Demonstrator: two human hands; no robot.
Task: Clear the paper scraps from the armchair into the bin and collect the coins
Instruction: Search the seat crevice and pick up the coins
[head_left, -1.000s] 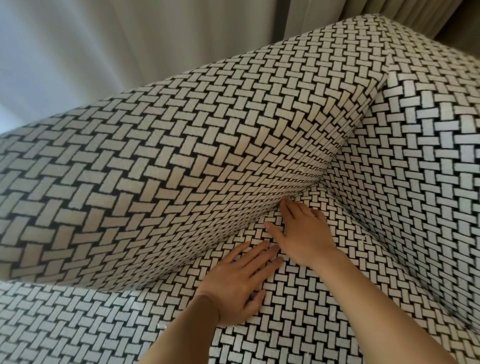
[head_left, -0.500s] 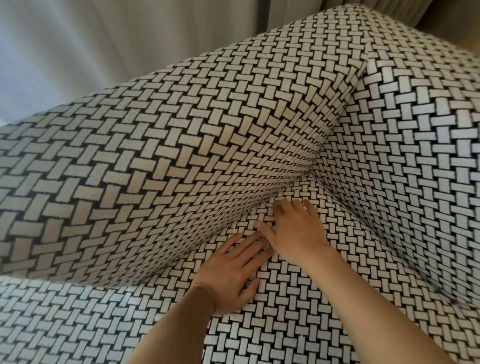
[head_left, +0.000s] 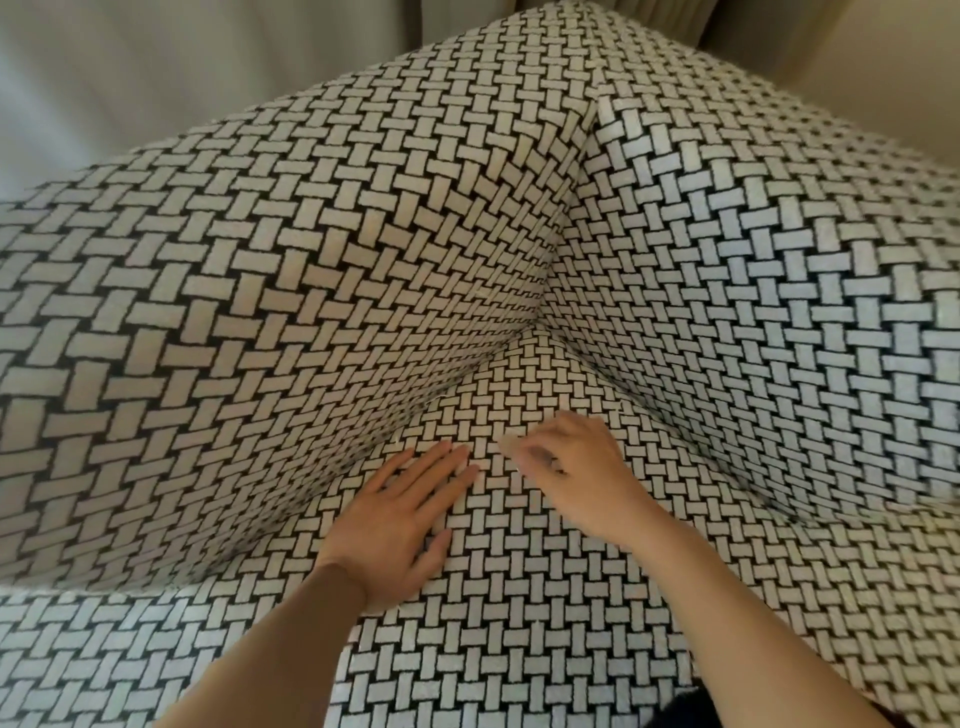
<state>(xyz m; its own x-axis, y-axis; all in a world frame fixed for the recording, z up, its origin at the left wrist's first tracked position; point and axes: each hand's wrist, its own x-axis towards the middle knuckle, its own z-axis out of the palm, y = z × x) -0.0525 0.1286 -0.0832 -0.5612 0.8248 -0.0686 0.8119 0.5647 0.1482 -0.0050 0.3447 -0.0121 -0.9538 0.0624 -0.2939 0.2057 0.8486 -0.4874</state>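
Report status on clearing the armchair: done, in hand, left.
Done: no large scraps show on the armchair seat. In hand: the left hand presses flat on the seat. The right hand curls near the crease, perhaps pinching something pale, but it is too blurred to tell. Left: a tiny pale fleck sits at the crease. No bin or coins are in view, so those steps cannot be judged.

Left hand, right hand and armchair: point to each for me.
left hand (head_left: 400, 525), head view, back of the hand, flat on the seat.
right hand (head_left: 576, 478), head view, back of the hand, fingers curled.
armchair (head_left: 519, 597), head view, bare seat fabric between the forearms.
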